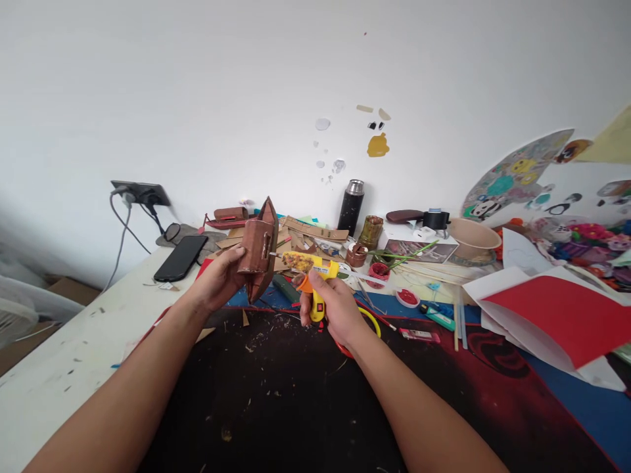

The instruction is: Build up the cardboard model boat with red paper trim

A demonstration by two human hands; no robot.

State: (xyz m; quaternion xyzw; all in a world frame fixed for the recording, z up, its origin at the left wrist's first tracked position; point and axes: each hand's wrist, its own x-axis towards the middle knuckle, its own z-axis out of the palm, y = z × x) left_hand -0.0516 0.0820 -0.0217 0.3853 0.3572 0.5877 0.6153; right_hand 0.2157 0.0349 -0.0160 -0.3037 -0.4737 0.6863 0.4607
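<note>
My left hand [223, 276] is closed on a brown model boat [256, 246], built of a pointed hull and a rounded cabin and turned on its side. In my right hand [332, 302] is a yellow hot glue gun [320, 282], my fingers wrapped around its handle near the orange trigger. The gun's nozzle points left and reaches the side of the boat; whether it touches cannot be made out. Brown smears cover the front of the gun. Both hands are raised above the black mat [276, 394].
Behind the hands lie cardboard scraps [315, 230] and a black thermos [351, 207]. A phone [181, 257] rests at left below a wall socket [140, 194]. To the right are a utility knife [438, 316], a small dish of red paint [407, 298], a beige bowl [473, 240] and red paper [562, 312].
</note>
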